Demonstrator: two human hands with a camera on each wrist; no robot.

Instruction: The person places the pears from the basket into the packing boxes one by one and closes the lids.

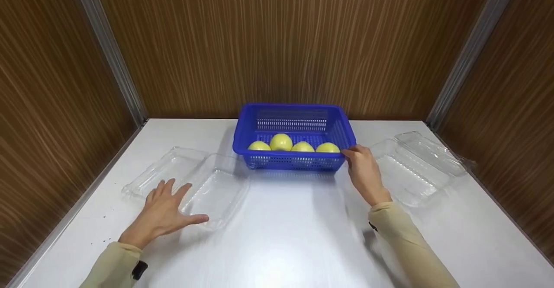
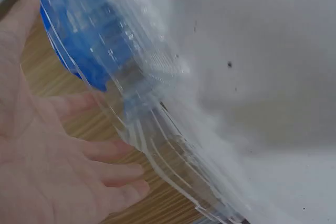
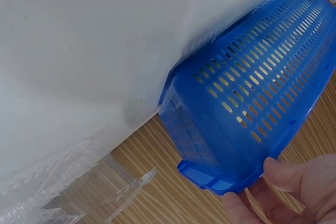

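A blue plastic basket (image 1: 294,161) with slotted walls stands at the back middle of the table, several yellow-green apples (image 1: 281,142) inside it. My right hand (image 1: 362,171) pinches the rim at its front right corner; in the right wrist view the thumb lies on the outer side and fingers curl under the rim (image 3: 252,179). On the left lies an unfolded clear plastic clamshell box (image 1: 218,193). Above its near edge my left hand (image 1: 162,212) is spread, thumb and fingers apart. The left wrist view shows this hand (image 2: 63,166) beside the clear plastic, holding nothing.
A second clear clamshell box (image 1: 411,177) lies unfolded on the right, beside my right hand. Wood-grain panels (image 1: 277,41) close off the back and both sides of the white table (image 1: 277,236). A few dark specks dot its left part.
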